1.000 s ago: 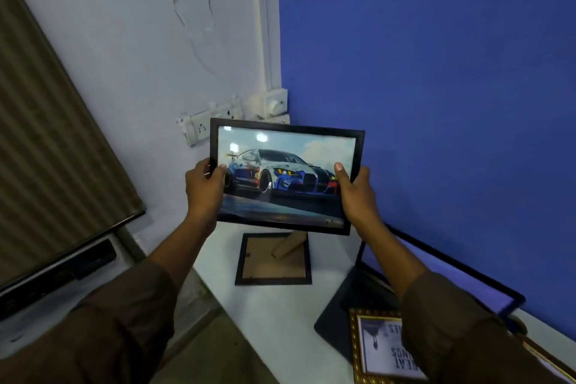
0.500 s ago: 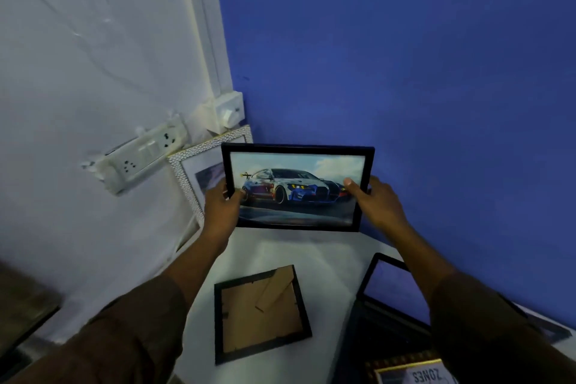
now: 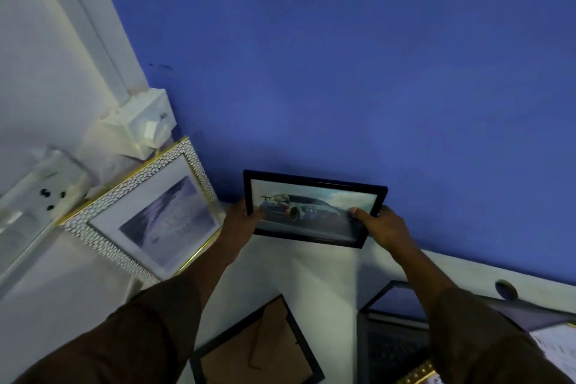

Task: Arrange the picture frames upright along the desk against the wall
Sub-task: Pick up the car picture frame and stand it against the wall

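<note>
1 car frame [image 3: 314, 209] gripped by 2 hands, left hand [image 3: 241, 221] & right hand [image 3: 385, 226], fingers pinching its sides, at table [image 3: 327, 277] back corner; 1 white frame [image 3: 140, 212] leaned nearby.

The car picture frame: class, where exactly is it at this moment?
The car picture frame is at centre, held by both hands against the blue wall, right of the white pebbled frame.
</note>
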Demonstrator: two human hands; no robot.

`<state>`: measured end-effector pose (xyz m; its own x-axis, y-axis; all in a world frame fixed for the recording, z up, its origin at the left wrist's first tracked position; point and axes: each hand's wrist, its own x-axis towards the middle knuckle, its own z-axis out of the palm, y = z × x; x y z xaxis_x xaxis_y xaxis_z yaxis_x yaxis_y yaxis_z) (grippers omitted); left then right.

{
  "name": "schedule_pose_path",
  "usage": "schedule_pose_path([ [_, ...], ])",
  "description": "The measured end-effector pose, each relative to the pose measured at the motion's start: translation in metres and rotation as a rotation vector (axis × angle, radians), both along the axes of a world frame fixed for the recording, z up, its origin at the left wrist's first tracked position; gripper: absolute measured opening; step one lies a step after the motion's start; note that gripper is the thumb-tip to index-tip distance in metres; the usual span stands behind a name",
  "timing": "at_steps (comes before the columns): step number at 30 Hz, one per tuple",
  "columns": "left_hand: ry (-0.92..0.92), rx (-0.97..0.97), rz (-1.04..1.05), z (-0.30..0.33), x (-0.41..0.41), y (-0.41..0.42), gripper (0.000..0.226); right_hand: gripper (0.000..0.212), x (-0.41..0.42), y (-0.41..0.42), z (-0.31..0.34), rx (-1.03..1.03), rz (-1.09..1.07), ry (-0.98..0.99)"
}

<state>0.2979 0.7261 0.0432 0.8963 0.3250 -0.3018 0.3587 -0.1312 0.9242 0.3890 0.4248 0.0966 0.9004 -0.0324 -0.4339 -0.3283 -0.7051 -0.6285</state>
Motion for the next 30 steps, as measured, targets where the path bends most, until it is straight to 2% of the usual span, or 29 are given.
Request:
schedule_pose_path([
  [9,0.067,-0.008,-0.05,-0.019,0.038,-0.006,0.042,0.08,0.024,-0.01,-0.042,-0.048,-0.068,0.06],
  [17,0.08,0.0,-0.02,-0.022,0.047,-0.006,0.038,0.074,0.028,-0.004,-0.044,-0.031,-0.088,0.047],
  [22,0.103,-0.012,-0.071,-0.022,0.051,-0.004,0.05,0.072,0.024,-0.004,-0.046,-0.027,-0.079,0.038],
  [24,0.123,-0.024,-0.079,-0.023,0.055,-0.003,0.055,0.074,0.022,-0.006,-0.046,-0.019,-0.081,0.034],
  [30,0.133,-0.089,-0.042,-0.024,0.058,-0.01,0.05,0.087,0.018,-0.01,-0.04,-0.065,-0.069,0.059],
])
